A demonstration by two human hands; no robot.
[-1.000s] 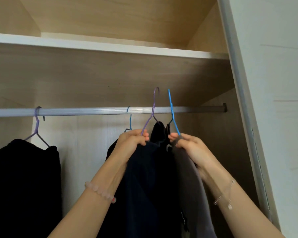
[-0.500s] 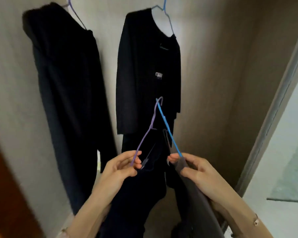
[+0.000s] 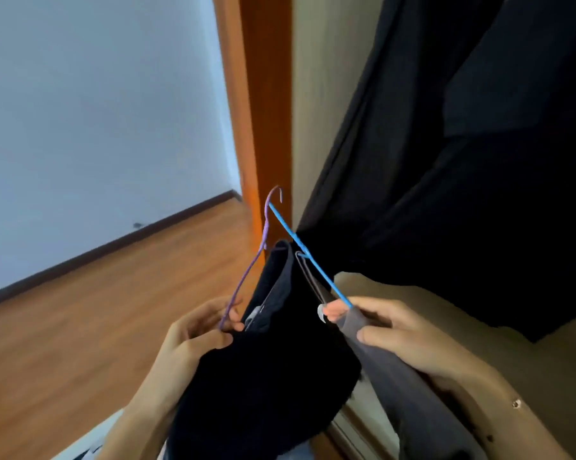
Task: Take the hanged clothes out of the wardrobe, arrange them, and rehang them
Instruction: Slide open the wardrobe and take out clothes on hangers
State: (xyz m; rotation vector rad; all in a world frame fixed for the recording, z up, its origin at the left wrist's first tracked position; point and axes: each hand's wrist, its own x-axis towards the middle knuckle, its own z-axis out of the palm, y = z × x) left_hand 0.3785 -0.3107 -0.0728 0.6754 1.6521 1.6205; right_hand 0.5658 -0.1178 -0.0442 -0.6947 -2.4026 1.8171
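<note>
Head view: fingers of my left hand (image 3: 193,340) are pinching the purple hanger (image 3: 243,283) carrying the dark garment (image 3: 263,376). My right hand (image 3: 402,336) is pinching the blue hanger (image 3: 313,263) with the grey garment (image 3: 389,380), just beside the black clothes (image 3: 462,177) hanging in the wardrobe.

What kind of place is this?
Probably a bedroom at home, beside a wardrobe: dark garment hanging inside it, wooden floor under a plain white wall, left hand and right hand holding clothes on a purple hanger and blue hanger.
</note>
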